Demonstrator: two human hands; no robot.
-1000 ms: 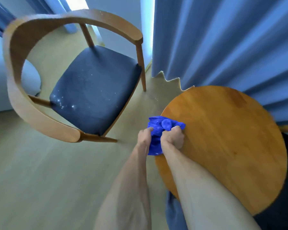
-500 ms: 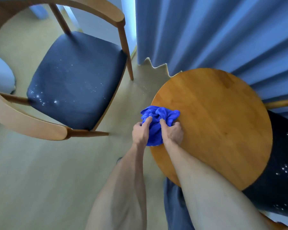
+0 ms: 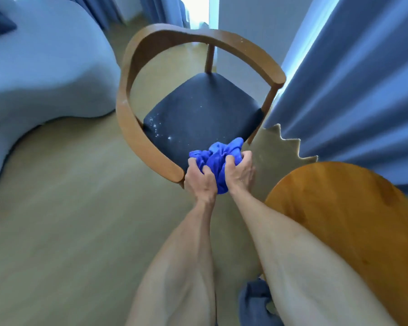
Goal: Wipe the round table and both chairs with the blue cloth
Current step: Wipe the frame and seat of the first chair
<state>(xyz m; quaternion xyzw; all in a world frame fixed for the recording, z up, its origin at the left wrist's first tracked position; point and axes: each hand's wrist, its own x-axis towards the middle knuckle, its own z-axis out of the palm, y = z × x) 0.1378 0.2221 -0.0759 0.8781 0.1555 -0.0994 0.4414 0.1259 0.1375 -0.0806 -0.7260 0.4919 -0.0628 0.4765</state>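
The bunched blue cloth (image 3: 218, 158) is held in the air between both hands, just in front of the near corner of a wooden chair (image 3: 149, 149). My left hand (image 3: 199, 178) grips its left side and my right hand (image 3: 239, 171) grips its right side. The chair has a curved wooden backrest and a dark seat (image 3: 198, 114) dotted with white specks. The round wooden table (image 3: 353, 212) lies at the right, partly behind my right forearm. The second chair is out of view.
A pale blue sofa (image 3: 40, 74) fills the upper left. Blue curtains (image 3: 353, 90) hang at the right behind the table. Light wooden floor (image 3: 68, 208) spreads across the left and middle.
Both hands lifted the cloth off the table's left edge and carried it left to the chair's front corner. The view swung left, so the table slid to the right edge.
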